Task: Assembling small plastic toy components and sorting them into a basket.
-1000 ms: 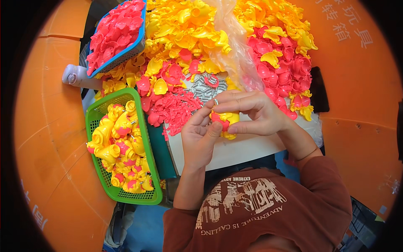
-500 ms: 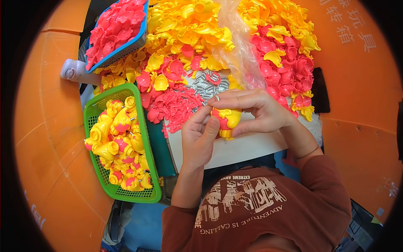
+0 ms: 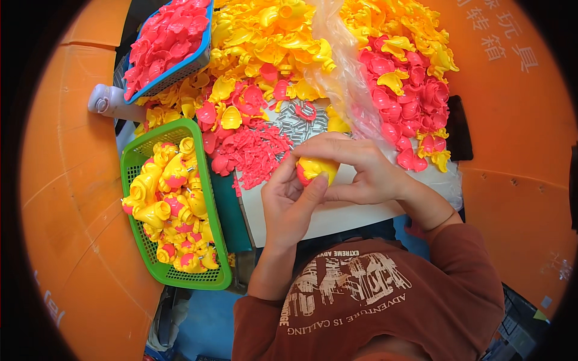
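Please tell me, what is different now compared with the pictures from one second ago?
The small pink piece pinched between the fingers before now sits against a yellow shell, which the right hand and left hand press together. The hands barely shifted. The green basket, blue tray and heaps look unchanged.

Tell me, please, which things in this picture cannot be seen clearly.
- Yellow toy piece, head view: mostly covered by both hands, left hand and right hand.
- Small grey metal parts: too small to identify.
- Blue basket: cut off by the top edge.
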A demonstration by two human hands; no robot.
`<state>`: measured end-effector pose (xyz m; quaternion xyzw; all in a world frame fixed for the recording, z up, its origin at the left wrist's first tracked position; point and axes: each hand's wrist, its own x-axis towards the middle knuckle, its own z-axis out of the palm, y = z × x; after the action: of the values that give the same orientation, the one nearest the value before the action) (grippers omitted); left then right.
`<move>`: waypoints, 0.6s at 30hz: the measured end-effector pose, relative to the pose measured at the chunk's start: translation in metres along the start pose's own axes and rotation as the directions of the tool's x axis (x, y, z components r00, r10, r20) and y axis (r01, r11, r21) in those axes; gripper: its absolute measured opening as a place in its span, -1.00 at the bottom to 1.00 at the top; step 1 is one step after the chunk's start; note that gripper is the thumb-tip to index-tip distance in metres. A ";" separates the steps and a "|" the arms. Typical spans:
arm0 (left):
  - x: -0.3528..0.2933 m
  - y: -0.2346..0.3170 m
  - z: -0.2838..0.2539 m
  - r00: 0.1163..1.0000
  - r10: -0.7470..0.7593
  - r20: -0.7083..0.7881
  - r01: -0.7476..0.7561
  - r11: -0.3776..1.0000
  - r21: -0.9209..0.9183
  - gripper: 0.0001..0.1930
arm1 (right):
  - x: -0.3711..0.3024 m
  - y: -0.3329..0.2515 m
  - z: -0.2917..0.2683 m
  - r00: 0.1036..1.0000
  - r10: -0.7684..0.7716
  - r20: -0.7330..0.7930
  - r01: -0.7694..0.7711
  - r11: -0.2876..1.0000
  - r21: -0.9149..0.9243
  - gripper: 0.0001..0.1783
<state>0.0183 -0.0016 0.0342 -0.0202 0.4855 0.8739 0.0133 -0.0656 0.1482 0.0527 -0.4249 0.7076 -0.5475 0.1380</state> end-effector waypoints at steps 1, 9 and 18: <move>0.000 0.001 -0.001 0.999 -0.021 -0.030 0.021 1.000 -0.005 -0.42 | -0.001 -0.001 0.002 1.000 -0.002 -0.001 0.002 1.000 -0.001 -0.32; -0.008 -0.009 -0.001 0.981 0.194 0.022 -0.194 0.953 0.233 -0.45 | -0.007 0.011 -0.011 0.996 -0.004 0.085 -0.027 0.933 0.358 -0.48; 0.001 -0.008 0.008 0.987 0.149 0.066 -0.160 0.965 0.210 -0.32 | -0.004 0.016 -0.008 0.975 0.217 0.038 -0.188 0.729 0.658 -0.65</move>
<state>0.0178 0.0097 0.0313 0.0410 0.5766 0.8150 -0.0407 -0.0754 0.1574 0.0405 -0.2582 0.5142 -0.7516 0.3226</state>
